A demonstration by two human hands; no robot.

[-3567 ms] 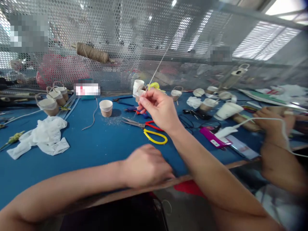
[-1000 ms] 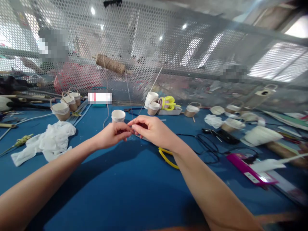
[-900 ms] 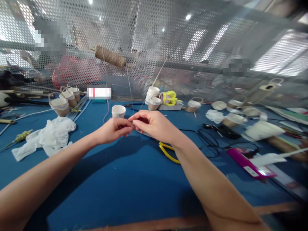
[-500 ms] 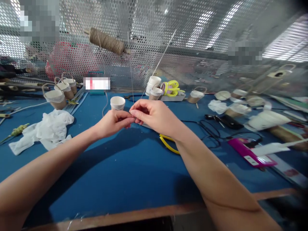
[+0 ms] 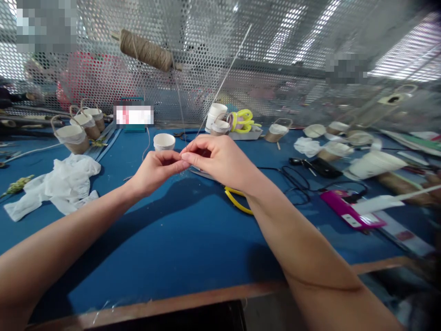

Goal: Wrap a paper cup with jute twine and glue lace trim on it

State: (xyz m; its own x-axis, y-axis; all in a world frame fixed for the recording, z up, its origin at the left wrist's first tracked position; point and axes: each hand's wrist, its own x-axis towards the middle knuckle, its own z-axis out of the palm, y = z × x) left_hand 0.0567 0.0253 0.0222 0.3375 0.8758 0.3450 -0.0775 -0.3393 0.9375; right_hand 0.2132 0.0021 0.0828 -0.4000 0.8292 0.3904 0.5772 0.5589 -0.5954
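Observation:
Above the middle of the blue table, my left hand (image 5: 155,171) and my right hand (image 5: 217,158) meet, both closed, thumbs and fingertips pinched together. A thin length of twine (image 5: 179,103) comes down from the brown spool (image 5: 145,50) to the pinched fingertips, where its end is hidden. Just behind my left hand stands a small white cup (image 5: 164,141). Scissors with yellow handles (image 5: 237,202) lie under my right wrist, partly covered by it.
Small brown-and-white buckets with handles (image 5: 74,138) stand at left, behind crumpled white cloth (image 5: 64,181). Stacked white cups (image 5: 216,115) and a yellow coil (image 5: 241,120) sit at the back. Right: black cable (image 5: 292,179), magenta power strip (image 5: 351,211), glue gun (image 5: 375,163).
The whole view has shifted slightly, so things sit a little further left and higher. My hands stay pinched together, with the fingertips still joined at the twine.

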